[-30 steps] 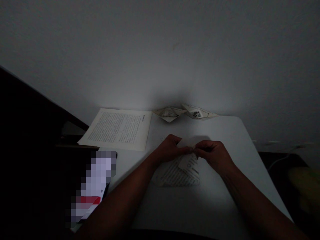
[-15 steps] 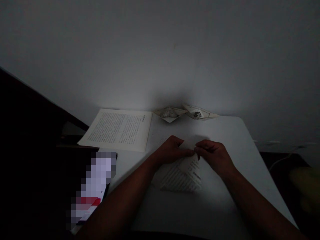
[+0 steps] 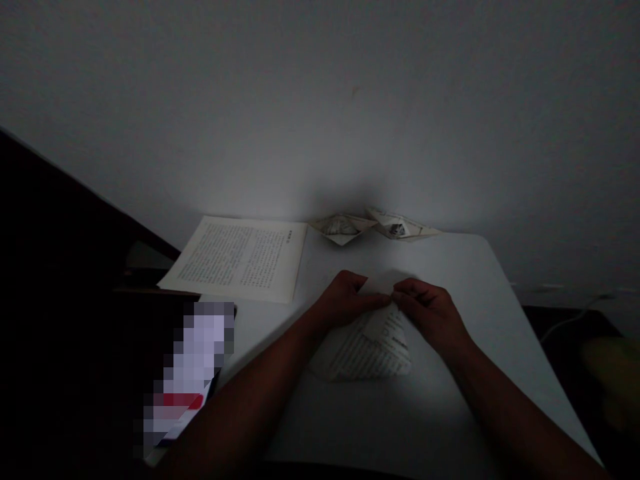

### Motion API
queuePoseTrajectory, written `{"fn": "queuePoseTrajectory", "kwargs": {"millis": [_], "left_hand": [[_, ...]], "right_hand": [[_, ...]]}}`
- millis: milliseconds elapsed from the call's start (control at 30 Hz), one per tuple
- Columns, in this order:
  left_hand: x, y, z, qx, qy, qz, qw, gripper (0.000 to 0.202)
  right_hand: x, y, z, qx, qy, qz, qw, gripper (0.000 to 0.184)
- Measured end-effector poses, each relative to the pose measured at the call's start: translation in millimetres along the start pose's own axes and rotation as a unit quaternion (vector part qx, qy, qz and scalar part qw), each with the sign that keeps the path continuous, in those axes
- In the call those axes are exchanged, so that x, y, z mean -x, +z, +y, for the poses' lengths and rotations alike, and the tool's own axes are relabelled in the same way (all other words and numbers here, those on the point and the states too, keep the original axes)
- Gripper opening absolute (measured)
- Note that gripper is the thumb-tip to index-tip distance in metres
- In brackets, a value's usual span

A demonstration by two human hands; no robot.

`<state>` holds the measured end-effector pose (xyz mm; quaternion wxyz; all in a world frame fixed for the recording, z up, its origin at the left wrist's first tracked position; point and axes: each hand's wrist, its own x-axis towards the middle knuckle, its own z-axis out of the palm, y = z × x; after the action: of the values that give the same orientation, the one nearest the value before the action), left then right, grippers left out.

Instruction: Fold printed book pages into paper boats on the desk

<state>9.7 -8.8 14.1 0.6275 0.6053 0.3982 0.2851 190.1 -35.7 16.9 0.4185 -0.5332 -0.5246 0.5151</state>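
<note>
A folded sheet of printed paper, roughly triangular, is between my hands above the white table, its wide edge toward me. My left hand grips it near the top corner, thumb stretched along the paper and fingers behind it. At the same corner my right hand pinches the paper between thumb and fingertips. The two thumbs nearly meet there. What the fingers do behind the sheet is hidden.
Two folded paper boats, one left and one right, stand by the wall. Printed sheets lie at the back left of the white table. A phone with a lit, blurred screen lies beside my left forearm.
The folded paper has swung slightly, its lower edge now a little farther right. Both hands keep their hold at the top corner, and the right has shifted very slightly.
</note>
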Motion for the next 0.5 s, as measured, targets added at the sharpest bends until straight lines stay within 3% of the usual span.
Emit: {"fn": "queuePoseTrajectory", "kwargs": {"millis": [300, 500], "left_hand": [[-1.3, 3.8, 4.3, -0.028, 0.034, 0.005, 0.999, 0.030], [-4.0, 8.9, 1.3, -0.044, 0.076, 0.054, 0.995, 0.024]], "right_hand": [[1.6, 0.7, 2.9, 0.025, -0.021, 0.061, 0.998, 0.013], [1.5, 2.2, -0.3, 0.042, -0.007, 0.073, 0.996, 0.013]]}}
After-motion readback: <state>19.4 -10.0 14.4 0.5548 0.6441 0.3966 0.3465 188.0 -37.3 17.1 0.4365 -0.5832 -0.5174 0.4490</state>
